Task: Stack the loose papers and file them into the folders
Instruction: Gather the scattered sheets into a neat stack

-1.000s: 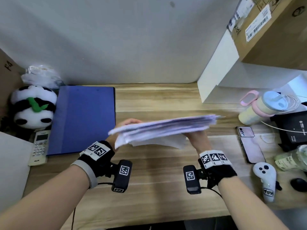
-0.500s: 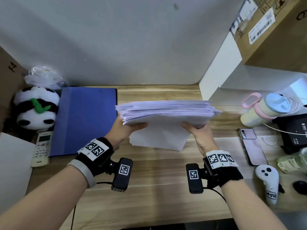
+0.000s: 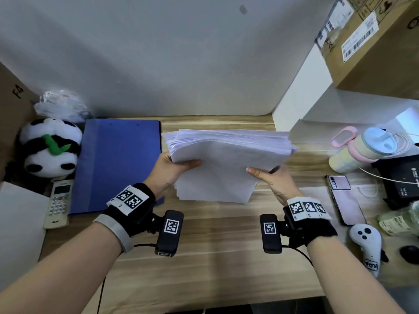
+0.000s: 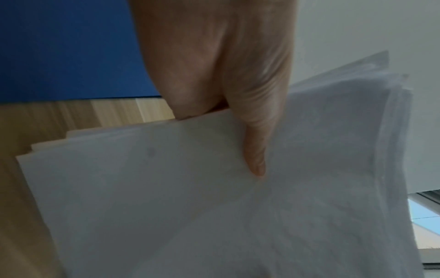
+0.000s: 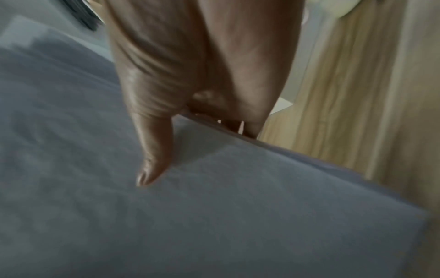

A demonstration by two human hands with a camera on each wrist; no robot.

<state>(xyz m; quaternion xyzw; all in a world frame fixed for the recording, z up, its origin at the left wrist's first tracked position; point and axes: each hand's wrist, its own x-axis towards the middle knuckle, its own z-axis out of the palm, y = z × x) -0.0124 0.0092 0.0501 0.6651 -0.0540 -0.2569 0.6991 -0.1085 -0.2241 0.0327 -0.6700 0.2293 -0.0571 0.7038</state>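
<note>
A thick stack of white papers (image 3: 226, 164) stands tilted on its lower edge on the wooden desk (image 3: 215, 257), its upper edge leaning away from me. My left hand (image 3: 174, 168) grips the stack's left side, thumb on the near face. My right hand (image 3: 269, 175) grips the right side the same way. In the left wrist view the thumb lies on the stack of papers (image 4: 214, 197); in the right wrist view the thumb presses the stack of papers (image 5: 166, 216), which is blurred. A closed blue folder (image 3: 118, 164) lies flat to the left.
A panda plush (image 3: 51, 148) and a remote (image 3: 59, 203) sit left of the folder. On the right are a pastel bottle (image 3: 360, 150), a phone (image 3: 344, 200), a white controller (image 3: 367, 245) and a black box (image 3: 401, 177). A cardboard box (image 3: 374, 41) sits up on the right.
The stack went from lying nearly flat in the air to standing tilted with its lower edge down on the desk. Both hands shifted to the sides, thumbs on the near face.
</note>
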